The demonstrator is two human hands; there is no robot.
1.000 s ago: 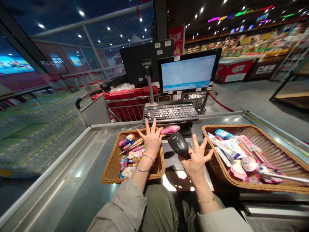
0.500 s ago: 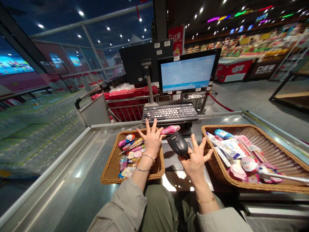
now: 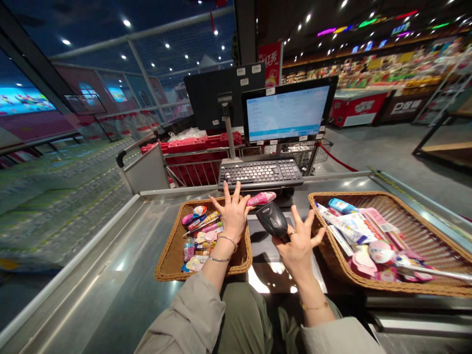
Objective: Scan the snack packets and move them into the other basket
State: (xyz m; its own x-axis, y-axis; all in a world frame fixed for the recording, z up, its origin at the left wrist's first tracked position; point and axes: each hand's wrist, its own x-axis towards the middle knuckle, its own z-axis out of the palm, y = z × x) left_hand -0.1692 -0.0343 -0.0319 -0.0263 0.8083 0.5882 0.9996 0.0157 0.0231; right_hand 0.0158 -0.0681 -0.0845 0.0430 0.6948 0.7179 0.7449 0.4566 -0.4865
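Note:
My left hand (image 3: 232, 214) pinches a small pink packet (image 3: 261, 198) between thumb and forefinger, its other fingers spread, above the right rim of the left wicker basket (image 3: 168, 255). My right hand (image 3: 298, 243) holds a black handheld scanner (image 3: 273, 220) by its grip, fingers splayed outward. The scanner's head points up toward the pink packet, a short gap apart. Both hands hover over the steel checkout counter (image 3: 110, 285) in front of the keyboard (image 3: 260, 173).
The left basket holds several small colourful items; a larger wicker basket (image 3: 413, 226) on the right holds packets and tubes. A lit monitor (image 3: 287, 112) stands behind the keyboard, with red baskets in a cart (image 3: 195, 152) beyond. Store shelves and freezers lie at the far right.
The pink packet and scanner have drawn slightly closer together; the view has shifted a little. Both hands keep their hold.

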